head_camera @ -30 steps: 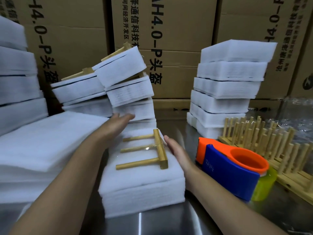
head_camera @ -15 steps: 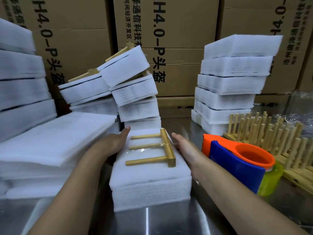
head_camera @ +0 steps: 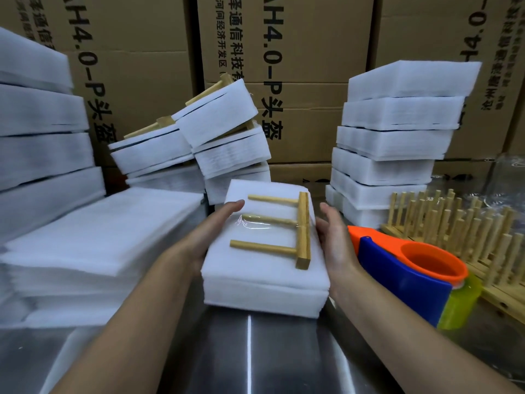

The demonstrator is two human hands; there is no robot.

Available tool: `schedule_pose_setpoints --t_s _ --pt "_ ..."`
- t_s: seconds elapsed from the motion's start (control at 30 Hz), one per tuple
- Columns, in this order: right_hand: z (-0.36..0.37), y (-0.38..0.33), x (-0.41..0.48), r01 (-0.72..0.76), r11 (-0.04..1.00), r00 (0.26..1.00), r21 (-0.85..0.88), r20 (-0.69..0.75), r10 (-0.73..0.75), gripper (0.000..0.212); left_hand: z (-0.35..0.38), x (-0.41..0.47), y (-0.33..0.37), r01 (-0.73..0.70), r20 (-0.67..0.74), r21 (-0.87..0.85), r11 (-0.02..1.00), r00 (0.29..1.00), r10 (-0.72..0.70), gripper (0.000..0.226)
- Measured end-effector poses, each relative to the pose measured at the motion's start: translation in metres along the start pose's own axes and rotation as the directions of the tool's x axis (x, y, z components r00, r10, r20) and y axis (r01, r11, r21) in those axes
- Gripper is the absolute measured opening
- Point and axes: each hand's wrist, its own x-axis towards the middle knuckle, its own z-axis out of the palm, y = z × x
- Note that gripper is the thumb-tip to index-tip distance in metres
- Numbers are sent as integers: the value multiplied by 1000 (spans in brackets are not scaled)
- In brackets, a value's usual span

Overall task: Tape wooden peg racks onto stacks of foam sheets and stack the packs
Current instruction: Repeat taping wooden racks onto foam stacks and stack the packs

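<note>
Item: one foam pack (head_camera: pixel 264 280), a stack of white sheets with a three-peg wooden rack (head_camera: pixel 303 231) lying flat on top, its middle peg under a band of clear tape (head_camera: pixel 255 221). We found it clasped between the two hands over the steel table (head_camera: pixel 255 351). The left hand (head_camera: pixel 210 234) gripped the left side with its thumb laid on the top sheet, and the right hand (head_camera: pixel 332 237) held the right side beside the rack's bar, fingers bent to the foam and thumb raised. Just right of that wrist stood a blue-and-orange tape dispenser (head_camera: pixel 403 268), with loose peg racks (head_camera: pixel 460 231) beyond it. Behind the pack we noted a leaning pile of finished packs (head_camera: pixel 221 129) directly ahead, a straighter tower of packs (head_camera: pixel 397 143) to the right, large foam sheets (head_camera: pixel 99 231) to the left, and cardboard cartons (head_camera: pixel 312 52) at the back. Half a second earlier both hands had lain flat at the pack's far corners; they had since slid to its middle.
</note>
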Motion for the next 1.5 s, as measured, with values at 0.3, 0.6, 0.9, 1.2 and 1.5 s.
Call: schedule_pose_setpoints --t_s 0.3,0.6,0.9,1.2,1.5 --pt "1 -4 -3 -35 989 992 -141 115 52 46 -1 13 -15 -20 -143 -137 990 990 0 26" --pt "11 -17 -42 185 670 971 -719 28 -238 76 3 17 -27 8 -26 -431 902 999 -21 49" --pt "13 -39 -74 97 765 981 -637 -69 -182 111 23 20 -16 -30 25 -538 843 998 52 44" --pt "16 23 -77 177 979 970 -101 -151 -191 81 28 16 -13 -97 12 -496 863 993 119 47" --pt "12 -28 -55 320 938 884 -129 -316 -345 55 37 18 -8 -142 -31 -366 920 990 141 54"
